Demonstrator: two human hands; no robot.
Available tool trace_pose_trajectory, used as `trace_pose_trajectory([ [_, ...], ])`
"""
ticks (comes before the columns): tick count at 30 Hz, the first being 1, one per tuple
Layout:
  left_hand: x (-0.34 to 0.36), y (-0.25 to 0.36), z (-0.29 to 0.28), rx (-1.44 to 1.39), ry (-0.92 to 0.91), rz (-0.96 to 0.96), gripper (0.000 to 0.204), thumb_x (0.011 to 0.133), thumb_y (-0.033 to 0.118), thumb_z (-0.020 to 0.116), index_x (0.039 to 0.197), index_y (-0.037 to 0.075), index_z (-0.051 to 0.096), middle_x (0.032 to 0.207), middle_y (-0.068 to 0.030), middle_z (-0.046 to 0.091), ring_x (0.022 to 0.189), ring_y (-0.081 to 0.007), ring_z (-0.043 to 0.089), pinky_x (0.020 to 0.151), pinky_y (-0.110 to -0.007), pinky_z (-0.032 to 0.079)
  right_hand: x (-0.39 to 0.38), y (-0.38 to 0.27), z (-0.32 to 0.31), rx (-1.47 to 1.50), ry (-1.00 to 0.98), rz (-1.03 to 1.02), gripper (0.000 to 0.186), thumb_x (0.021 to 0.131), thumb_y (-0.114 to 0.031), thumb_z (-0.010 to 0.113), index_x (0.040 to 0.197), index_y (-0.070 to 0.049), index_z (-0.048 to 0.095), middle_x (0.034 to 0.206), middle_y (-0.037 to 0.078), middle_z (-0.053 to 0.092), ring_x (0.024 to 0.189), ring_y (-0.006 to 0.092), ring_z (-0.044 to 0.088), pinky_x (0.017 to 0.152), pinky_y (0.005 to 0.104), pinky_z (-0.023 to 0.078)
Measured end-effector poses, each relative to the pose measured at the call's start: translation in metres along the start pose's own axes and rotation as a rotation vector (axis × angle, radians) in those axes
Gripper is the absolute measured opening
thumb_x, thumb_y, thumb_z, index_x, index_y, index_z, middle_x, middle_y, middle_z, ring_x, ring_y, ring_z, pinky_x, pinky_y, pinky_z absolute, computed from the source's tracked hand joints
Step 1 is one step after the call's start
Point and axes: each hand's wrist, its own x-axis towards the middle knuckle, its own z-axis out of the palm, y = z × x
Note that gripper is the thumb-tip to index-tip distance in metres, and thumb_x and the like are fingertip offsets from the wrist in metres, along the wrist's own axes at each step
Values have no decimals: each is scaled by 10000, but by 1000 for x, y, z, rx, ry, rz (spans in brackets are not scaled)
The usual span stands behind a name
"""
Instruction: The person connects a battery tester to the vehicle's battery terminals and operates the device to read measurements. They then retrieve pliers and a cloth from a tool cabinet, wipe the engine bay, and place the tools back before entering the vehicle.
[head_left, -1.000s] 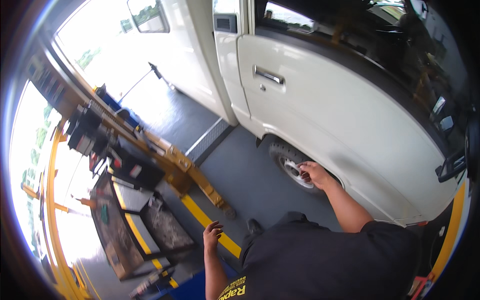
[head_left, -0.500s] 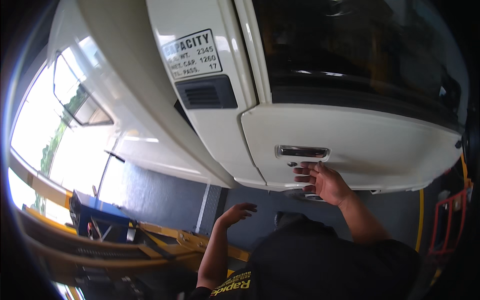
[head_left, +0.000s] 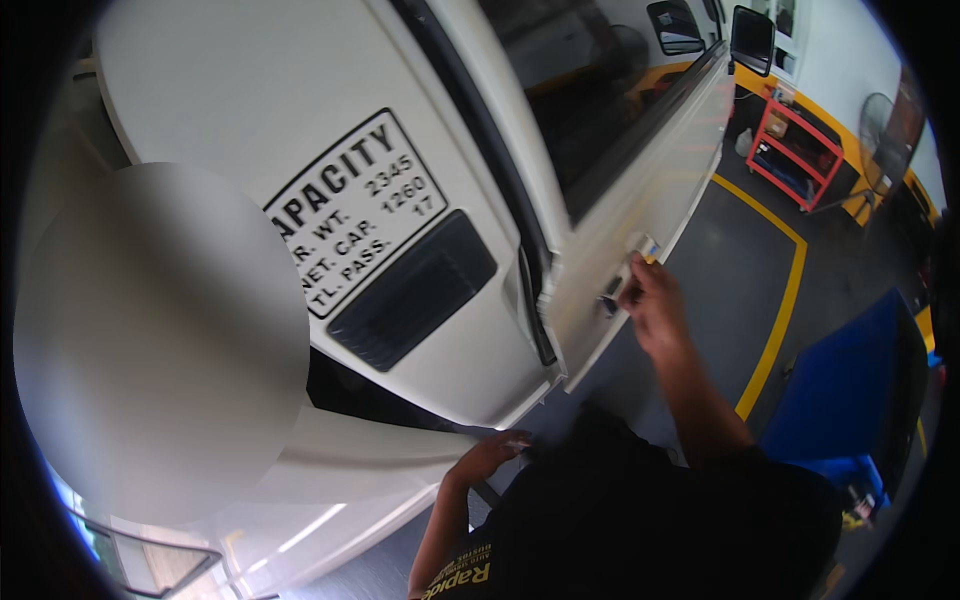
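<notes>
My right hand point(head_left: 652, 302) has its fingers curled round the chrome door handle point(head_left: 643, 246) of a white vehicle. This vehicle door point(head_left: 610, 225) stands slightly out from the body panel point(head_left: 480, 345) at its rear edge. My left hand point(head_left: 487, 457) hangs low in front of me with its fingers loosely extended, near the lower edge of the body; it holds nothing that I can make out. On the panel left of the door are a black-framed white label point(head_left: 365, 205) and a dark vent point(head_left: 415, 290).
A red tool cart point(head_left: 797, 150) stands by the far wall, with a pedestal fan point(head_left: 878, 140) beside it. A side mirror point(head_left: 752, 42) sticks out from the vehicle's front. A blue cabinet-like object point(head_left: 840, 380) is at right, beyond a yellow floor line point(head_left: 790, 285). A blurred patch hides part of the left.
My right hand has closed on the handle, and the door's rear edge has come out from the body. The view has turned to the right. My left hand has stayed low.
</notes>
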Motion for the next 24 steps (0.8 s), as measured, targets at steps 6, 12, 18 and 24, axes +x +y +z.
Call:
trace_pose_trajectory([
  [6,-37,-1,-13,-74,-133,15,385,1018,143,552,1371,-11,560,1287,-144,657,1250,-239,585,1094,-364,424,-89,-34,-70,-142,398,-228,309,997,-306,622,1079,-17,690,897,51,679,740,142,636,637,291,505],
  [12,11,-10,-8,-124,-205,89,383,1026,161,552,1372,-2,560,1240,-116,687,1187,-210,616,1027,-350,471,-181,-91,-157,-243,781,-366,313,1005,-307,602,1118,-28,686,936,59,686,797,160,648,701,291,518],
  [18,74,30,23,-71,-331,96,375,1032,159,529,1377,16,554,1232,-95,679,1107,-194,621,1006,-339,477,-223,-141,-268,-232,1018,-495,321,1008,-316,596,1141,-35,678,969,61,685,835,168,645,730,297,518],
  [24,184,80,64,-63,-395,186,394,996,108,524,1379,24,557,1227,-85,679,1061,-180,601,964,-331,479,-262,-189,-400,-216,1188,-531,331,1010,-325,590,1164,-43,670,1001,63,683,874,175,642,759,303,517],
])
